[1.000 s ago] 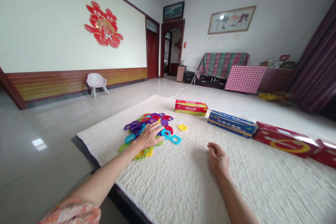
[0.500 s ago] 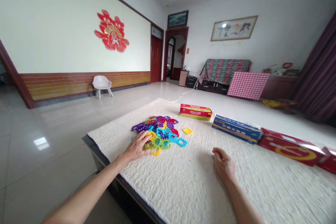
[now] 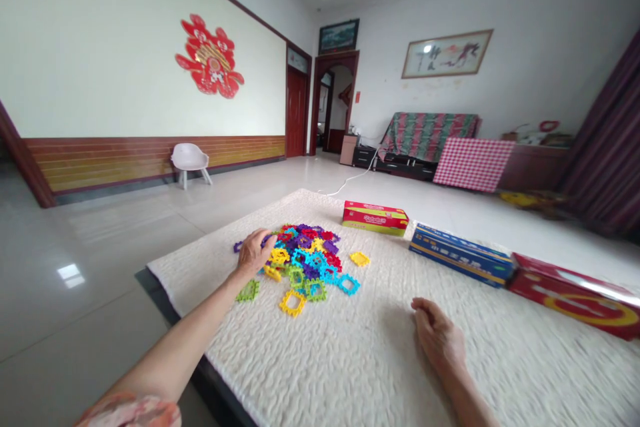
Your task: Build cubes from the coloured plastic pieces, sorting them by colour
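A loose pile of colourful plastic frame-shaped building pieces (image 3: 305, 257) lies on the cream quilted cover (image 3: 350, 353). At the pile's left edge is my left hand (image 3: 254, 253), its fingers bent and pressed together on a purple frame-shaped piece (image 3: 269, 241), which they partly hide. A green piece (image 3: 247, 291) and a yellow square piece (image 3: 293, 303) lie in front of the pile. Another yellow piece (image 3: 359, 259) sits apart on the right. My right hand (image 3: 439, 335) rests on the cover, fingers curled in, and nothing shows in them.
Along the far right edge of the cover stand a red and green box (image 3: 375, 219), a blue box (image 3: 460, 255) and a red box (image 3: 575, 293). A small white chair (image 3: 190, 159) stands on the tiled floor by the left wall.
My left hand has moved left and slightly back over the pile. Green and yellow pieces now lie spread at the front. My right hand stays curled; the view has shifted slightly.
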The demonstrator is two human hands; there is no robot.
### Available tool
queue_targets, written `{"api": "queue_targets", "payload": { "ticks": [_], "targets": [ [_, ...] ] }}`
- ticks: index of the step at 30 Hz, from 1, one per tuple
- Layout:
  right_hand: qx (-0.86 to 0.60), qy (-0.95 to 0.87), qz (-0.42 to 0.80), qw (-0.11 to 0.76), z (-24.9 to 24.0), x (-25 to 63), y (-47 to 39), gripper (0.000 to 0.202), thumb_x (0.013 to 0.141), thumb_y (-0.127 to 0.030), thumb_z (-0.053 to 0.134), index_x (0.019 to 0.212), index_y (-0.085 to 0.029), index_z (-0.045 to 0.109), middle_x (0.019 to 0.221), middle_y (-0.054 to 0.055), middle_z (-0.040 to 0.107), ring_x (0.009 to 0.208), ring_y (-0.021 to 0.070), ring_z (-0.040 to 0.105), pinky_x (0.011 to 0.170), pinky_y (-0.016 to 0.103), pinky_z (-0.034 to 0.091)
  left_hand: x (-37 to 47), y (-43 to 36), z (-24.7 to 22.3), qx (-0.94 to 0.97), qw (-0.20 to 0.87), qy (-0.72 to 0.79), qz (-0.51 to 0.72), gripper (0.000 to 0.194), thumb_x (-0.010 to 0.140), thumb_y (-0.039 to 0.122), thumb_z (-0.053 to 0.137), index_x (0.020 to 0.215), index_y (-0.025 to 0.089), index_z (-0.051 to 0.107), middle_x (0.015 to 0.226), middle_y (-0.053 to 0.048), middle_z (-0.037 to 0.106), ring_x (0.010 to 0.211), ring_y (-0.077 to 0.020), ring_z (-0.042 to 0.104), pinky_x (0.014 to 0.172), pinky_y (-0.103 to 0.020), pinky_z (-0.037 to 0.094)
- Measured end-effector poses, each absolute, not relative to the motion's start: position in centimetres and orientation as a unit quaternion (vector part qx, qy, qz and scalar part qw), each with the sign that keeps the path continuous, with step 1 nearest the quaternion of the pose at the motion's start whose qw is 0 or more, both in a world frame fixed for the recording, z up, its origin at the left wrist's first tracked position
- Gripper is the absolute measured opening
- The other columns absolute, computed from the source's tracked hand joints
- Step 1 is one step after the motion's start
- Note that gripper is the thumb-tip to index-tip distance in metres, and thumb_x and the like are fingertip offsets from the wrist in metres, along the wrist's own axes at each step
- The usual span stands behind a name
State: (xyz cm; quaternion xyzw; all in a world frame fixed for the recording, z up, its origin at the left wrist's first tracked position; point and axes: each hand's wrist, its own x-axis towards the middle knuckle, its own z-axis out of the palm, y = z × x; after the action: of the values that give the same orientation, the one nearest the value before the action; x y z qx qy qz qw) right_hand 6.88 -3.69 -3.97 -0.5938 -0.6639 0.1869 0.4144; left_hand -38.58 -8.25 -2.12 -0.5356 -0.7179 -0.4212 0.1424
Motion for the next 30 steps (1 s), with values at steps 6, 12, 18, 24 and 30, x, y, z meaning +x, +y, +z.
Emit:
{"api": "queue_targets", "payload": {
  "ticks": [6,12,18,24,30],
  "targets": [
    [-0.579,-0.694,0.167,0.395,-4.3,6.6,-3.6,0.044,0.071,-0.046,0.040,0.090,-0.019,0.068,0.097,0.010,0.074,0.088,0.0270,0.069,0.082,0.038,0.051,-44.6,-7.4,-1.8,-0.421,0.054,-0.826,-0.371,0.040,0.087,0.044,0.041,0.104,0.019,0.068,0.118,-0.010,0.068,0.113,-0.0276,0.061,0.099,-0.038,0.045],
    [-0.572,-0.687,0.185,0.408,-4.2,6.7,-3.6,0.041,0.073,-0.048,0.042,0.088,-0.019,0.068,0.092,0.009,0.074,0.078,0.0242,0.070,0.072,0.034,0.053,-47.4,-5.8,-2.5,-0.429,-0.044,-0.830,-0.353,0.042,0.079,0.054,0.049,0.099,0.024,0.070,0.119,-0.005,0.069,0.119,-0.0285,0.058,0.101,-0.038,0.043],
    [-0.570,-0.682,0.200,0.412,-4.3,6.8,-3.5,0.039,0.074,-0.048,0.043,0.086,-0.020,0.067,0.089,0.008,0.075,0.075,0.0229,0.069,0.069,0.032,0.051,-44.6,-3.9,-2.4,-0.528,-0.132,-0.749,-0.379,0.059,0.074,0.067,0.050,0.107,0.024,0.071,0.122,0.000,0.067,0.121,-0.0228,0.056,0.105,-0.027,0.041],
    [-0.567,-0.683,0.204,0.413,-4.5,6.8,-3.5,0.039,0.075,-0.046,0.043,0.088,-0.019,0.068,0.088,0.008,0.074,0.075,0.0227,0.068,0.071,0.032,0.050,-40.5,-3.9,-2.5,-0.556,-0.227,-0.661,-0.449,0.068,0.066,0.071,0.060,0.108,0.019,0.072,0.114,-0.005,0.070,0.116,-0.0280,0.059,0.105,-0.036,0.042],
    [-0.555,-0.687,0.199,0.424,-4.7,6.7,-3.6,0.037,0.076,-0.044,0.043,0.088,-0.019,0.067,0.085,0.007,0.073,0.074,0.0222,0.067,0.070,0.032,0.049,-36.5,-4.4,-1.9,-0.596,-0.194,-0.643,-0.441,0.056,0.073,0.061,0.059,0.109,0.019,0.071,0.115,-0.005,0.070,0.114,-0.0266,0.061,0.105,-0.036,0.042]
  ]
}}
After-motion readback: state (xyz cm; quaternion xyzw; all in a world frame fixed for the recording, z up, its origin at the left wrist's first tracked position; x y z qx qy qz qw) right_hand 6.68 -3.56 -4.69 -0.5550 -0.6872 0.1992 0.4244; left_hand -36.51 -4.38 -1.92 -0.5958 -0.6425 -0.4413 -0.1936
